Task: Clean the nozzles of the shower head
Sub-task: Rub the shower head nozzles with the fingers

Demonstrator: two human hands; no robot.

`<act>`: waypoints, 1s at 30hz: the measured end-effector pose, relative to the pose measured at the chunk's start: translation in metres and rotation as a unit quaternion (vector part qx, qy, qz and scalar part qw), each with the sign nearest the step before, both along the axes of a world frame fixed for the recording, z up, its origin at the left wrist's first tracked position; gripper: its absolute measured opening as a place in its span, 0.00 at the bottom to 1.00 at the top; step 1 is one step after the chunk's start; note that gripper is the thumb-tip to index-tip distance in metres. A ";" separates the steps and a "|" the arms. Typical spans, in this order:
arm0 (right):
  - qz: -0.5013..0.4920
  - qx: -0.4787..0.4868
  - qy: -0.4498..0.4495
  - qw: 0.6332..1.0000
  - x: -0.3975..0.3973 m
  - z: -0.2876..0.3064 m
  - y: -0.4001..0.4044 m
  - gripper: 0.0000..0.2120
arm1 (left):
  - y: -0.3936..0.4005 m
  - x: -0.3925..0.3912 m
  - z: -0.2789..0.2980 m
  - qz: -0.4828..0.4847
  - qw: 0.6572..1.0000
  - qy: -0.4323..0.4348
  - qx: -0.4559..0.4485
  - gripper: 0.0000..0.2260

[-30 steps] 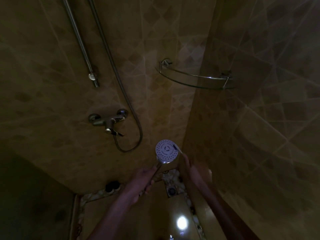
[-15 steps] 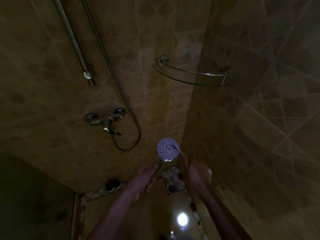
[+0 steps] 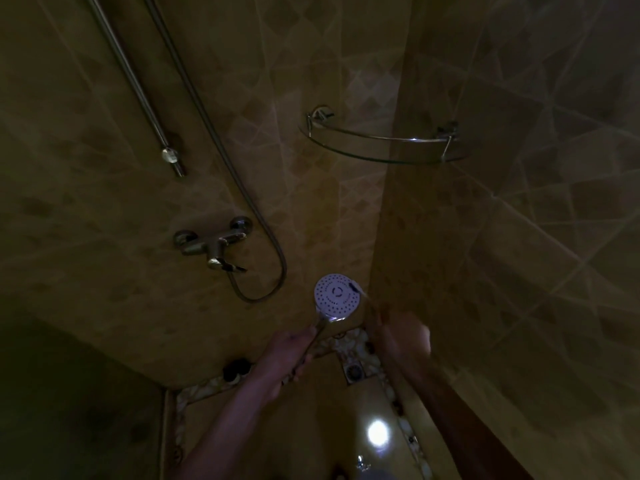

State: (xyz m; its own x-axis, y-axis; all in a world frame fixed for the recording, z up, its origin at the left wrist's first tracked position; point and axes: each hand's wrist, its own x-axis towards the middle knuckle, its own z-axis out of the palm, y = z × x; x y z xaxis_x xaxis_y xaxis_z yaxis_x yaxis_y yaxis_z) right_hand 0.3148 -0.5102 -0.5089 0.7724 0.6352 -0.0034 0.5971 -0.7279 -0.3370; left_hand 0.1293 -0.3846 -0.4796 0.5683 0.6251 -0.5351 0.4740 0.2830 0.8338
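Shower head: one round white shower head, nozzle face turned up toward the camera, is held low in the corner where two tiled walls meet, above the floor.
Left hand: the left hand is curled around the chrome handle below the head, fingers wrapped tight on it.
Right hand: the right hand is blurred beside the right wall; it holds a thin brush whose dark tip touches the head's upper right rim. Fingers look closed on the handle, though the dim light hides detail.
Edges: the right wall runs just beside the right forearm; the left wall lies well behind the left arm. One curved glass shelf spans the corner, well above the head.
Open room: free space lies between the head and the shelf, and to the left toward the tap.
Fittings, counted: one tap on the left wall, one hose looping under it, one metal rail to its upper left.
Floor: one square drain sits just beside the pebble border, between the two arms; one bright light spot reflects on the floor nearer the camera.
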 end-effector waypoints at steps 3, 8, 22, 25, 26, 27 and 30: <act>0.037 -0.002 -0.010 0.999 -0.013 -0.004 0.002 0.17 | 0.002 -0.001 -0.002 -0.001 1.000 0.008 0.000 0.18; 0.035 0.001 0.055 0.998 -0.025 -0.012 -0.002 0.25 | 0.002 -0.006 -0.006 -0.006 1.000 0.017 -0.004 0.18; -0.011 0.005 0.012 1.000 -0.018 -0.010 -0.011 0.29 | -0.003 -0.010 -0.005 -0.009 1.000 0.017 -0.015 0.17; -0.026 -0.005 0.043 0.999 -0.004 -0.003 -0.010 0.26 | -0.004 -0.011 -0.004 -0.006 1.000 0.010 -0.016 0.18; -0.029 -0.001 0.051 0.998 -0.005 -0.001 -0.010 0.26 | -0.004 -0.012 -0.004 -0.008 1.000 0.005 -0.014 0.19; -0.030 0.004 0.050 0.998 -0.006 -0.002 -0.011 0.26 | -0.004 -0.013 -0.004 -0.008 1.000 0.002 -0.011 0.19; -0.012 -0.007 0.022 1.000 -0.024 -0.010 -0.012 0.31 | -0.003 -0.016 -0.004 0.006 1.000 -0.004 -0.013 0.18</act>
State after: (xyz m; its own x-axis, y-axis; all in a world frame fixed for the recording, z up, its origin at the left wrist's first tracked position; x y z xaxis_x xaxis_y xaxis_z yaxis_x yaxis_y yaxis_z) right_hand 0.2906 -0.5220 -0.5188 0.7865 0.6159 -0.0465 0.5640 -0.7468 -0.3524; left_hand 0.1133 -0.3877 -0.4832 0.5654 0.6178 -0.5465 0.4636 0.3100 0.8301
